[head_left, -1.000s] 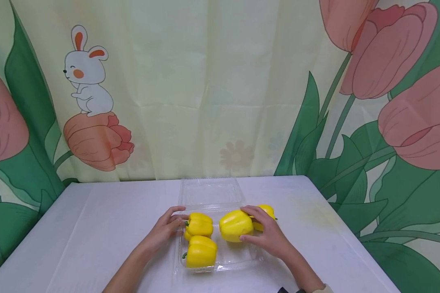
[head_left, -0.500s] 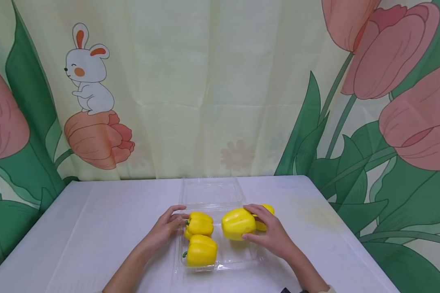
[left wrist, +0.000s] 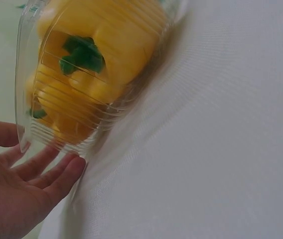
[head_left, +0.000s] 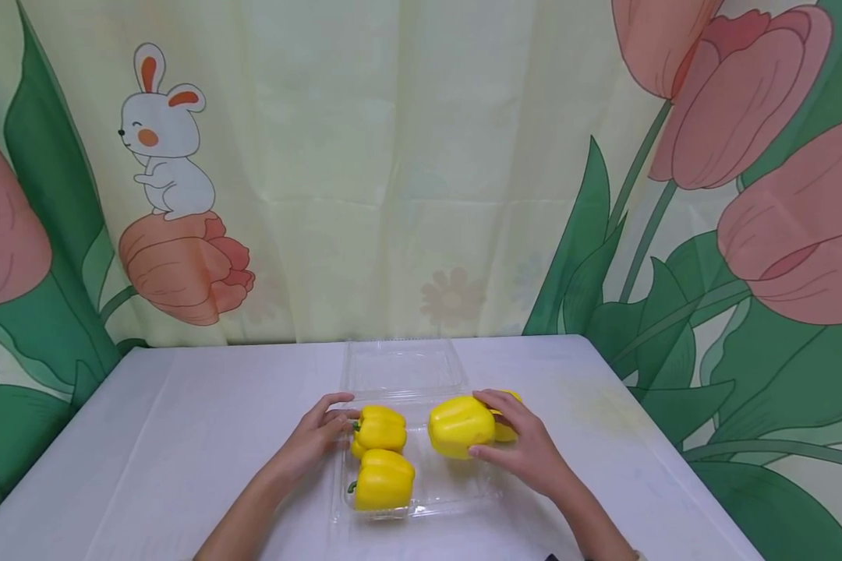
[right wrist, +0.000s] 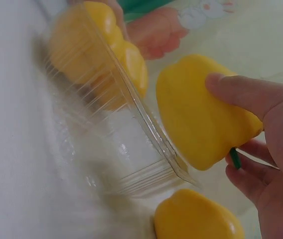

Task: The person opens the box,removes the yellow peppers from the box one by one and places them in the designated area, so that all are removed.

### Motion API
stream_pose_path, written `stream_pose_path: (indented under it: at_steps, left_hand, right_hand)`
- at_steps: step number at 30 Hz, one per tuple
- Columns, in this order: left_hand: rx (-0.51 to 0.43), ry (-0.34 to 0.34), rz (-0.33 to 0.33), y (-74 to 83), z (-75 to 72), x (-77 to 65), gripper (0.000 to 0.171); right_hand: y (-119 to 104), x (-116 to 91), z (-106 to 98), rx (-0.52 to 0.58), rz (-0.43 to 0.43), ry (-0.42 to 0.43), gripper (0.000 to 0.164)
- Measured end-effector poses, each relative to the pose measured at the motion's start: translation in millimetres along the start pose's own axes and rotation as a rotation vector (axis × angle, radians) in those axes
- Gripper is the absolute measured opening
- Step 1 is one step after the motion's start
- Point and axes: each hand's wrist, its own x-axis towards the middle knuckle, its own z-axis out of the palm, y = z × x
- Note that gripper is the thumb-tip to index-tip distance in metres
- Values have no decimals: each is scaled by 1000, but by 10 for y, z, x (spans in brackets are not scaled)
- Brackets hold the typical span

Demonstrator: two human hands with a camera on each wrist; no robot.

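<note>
In the head view my right hand (head_left: 515, 440) grips a yellow bell pepper (head_left: 461, 426) above the right part of a clear plastic clamshell container (head_left: 442, 508). The right wrist view shows that pepper (right wrist: 196, 109) held between thumb and fingers, its green stem towards the fingers. My left hand (head_left: 319, 430) rests at the container's left side; in the left wrist view its fairly straight fingers (left wrist: 57, 174) touch the ribbed wall. Inside the container's left part lie yellow bell peppers, one farther back (head_left: 382, 428) and one nearer (head_left: 384, 480), with part of another below them.
Another yellow pepper (right wrist: 196, 219) lies outside the container on the right, mostly hidden by my right hand in the head view. The container's lid (head_left: 403, 368) is folded back. A white cloth covers the table (head_left: 203, 436); a printed curtain (head_left: 393, 171) hangs behind.
The pepper in my right hand has shifted slightly right and away from me, covering more of the pepper behind it. My left hand and the peppers in the container stay about where they were.
</note>
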Motion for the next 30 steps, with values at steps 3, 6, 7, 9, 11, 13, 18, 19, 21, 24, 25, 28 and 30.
stream_pose_path:
  at_steps: [3, 6, 7, 9, 11, 13, 18, 19, 21, 24, 25, 28, 30]
  left_hand:
    - [-1, -4, 3, -1, -5, -1, 39]
    - [1, -6, 9, -6, -8, -4, 40]
    - [3, -5, 11, -9, -9, -5, 40]
    - [7, -4, 13, -15, -9, -4, 40]
    - [8, -2, 15, -19, -8, -4, 40]
    - [7, 0, 15, -21, -7, -5, 40]
    - [3, -1, 13, -15, -9, -5, 40]
    - [3, -1, 14, -15, -11, -3, 40]
    - [3, 0, 16, -14, -12, 0, 39]
    - [5, 1, 20, -17, -13, 3, 39]
    - [4, 0, 20, -18, -13, 4, 39]
    - [5, -2, 20, -22, -12, 5, 39]
    - [7, -3, 20, -22, -12, 3, 39]
  right_hand:
    - [6, -11, -21, -6, 0, 10, 67]
    - [14, -18, -36, -16, 7, 13, 66]
    - [15, -21, -41, -17, 11, 13, 66]
    - [17, -28, -49, -19, 15, 14, 65]
    - [16, -37, -59, -18, 15, 16, 66]
    - [12, -43, -69, -17, 19, 18, 66]
    - [-1, -50, -90, -24, 36, 30, 66]
    - [-1, -51, -94, -25, 40, 32, 66]
    - [-5, -55, -101, -24, 46, 36, 65]
    - [-9, -63, -115, -21, 53, 38, 65]
    - [-9, -67, -120, -19, 54, 38, 65]
    - [-7, -77, -136, -20, 57, 41, 64]
    - [-3, -84, -146, -23, 57, 44, 64]
